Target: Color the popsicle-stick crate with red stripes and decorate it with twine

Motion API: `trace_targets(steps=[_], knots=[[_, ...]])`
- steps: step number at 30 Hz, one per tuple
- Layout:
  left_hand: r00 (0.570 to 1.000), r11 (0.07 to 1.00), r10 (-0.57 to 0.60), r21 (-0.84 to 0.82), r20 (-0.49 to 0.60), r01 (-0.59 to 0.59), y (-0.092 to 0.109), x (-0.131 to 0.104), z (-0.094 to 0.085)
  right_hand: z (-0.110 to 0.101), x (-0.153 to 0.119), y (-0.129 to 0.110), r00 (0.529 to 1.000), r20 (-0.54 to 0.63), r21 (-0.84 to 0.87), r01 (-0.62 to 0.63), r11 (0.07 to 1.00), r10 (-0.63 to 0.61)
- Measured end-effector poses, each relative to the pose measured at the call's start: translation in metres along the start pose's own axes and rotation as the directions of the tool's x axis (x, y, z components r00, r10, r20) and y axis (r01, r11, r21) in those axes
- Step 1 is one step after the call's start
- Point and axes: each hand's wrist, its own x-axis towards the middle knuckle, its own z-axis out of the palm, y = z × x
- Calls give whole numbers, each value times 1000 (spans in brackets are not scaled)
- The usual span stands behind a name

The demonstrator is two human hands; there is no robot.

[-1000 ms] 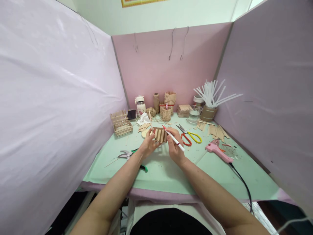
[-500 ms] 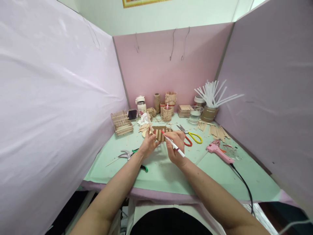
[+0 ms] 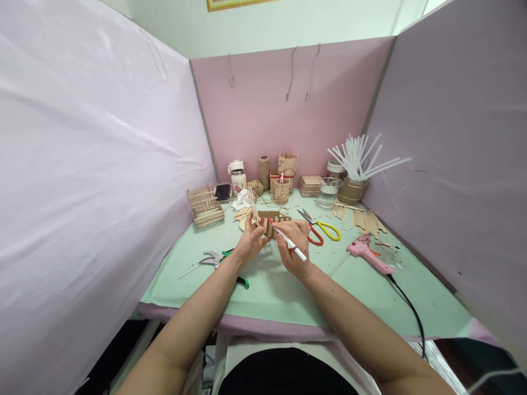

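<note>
Near the middle of the table, my left hand is closed on the left end of a small wooden-stick piece, brown with paler strips. Thin sticks stand up from that end. My right hand pinches a white marker, its red tip touching or very near the strips beside a red patch. Part of the piece's right end is hidden by my right fingers.
Scissors and a pink glue gun lie right of my hands, pruning shears lower left. Behind stand a stick rack, twine roll, stick cups, water bowl and pot of white sticks.
The wooden piece has tilted in my left hand, showing more of its brown upper edge. My right hand and the marker have shifted slightly left.
</note>
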Motion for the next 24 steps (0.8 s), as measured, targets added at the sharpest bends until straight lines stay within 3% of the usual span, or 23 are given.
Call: trace_targets(steps=[24], knots=[[999, 1000, -2, -3, -34, 2, 3, -1, 3, -1, 1, -3, 1000, 9, 26, 10, 1000, -11]])
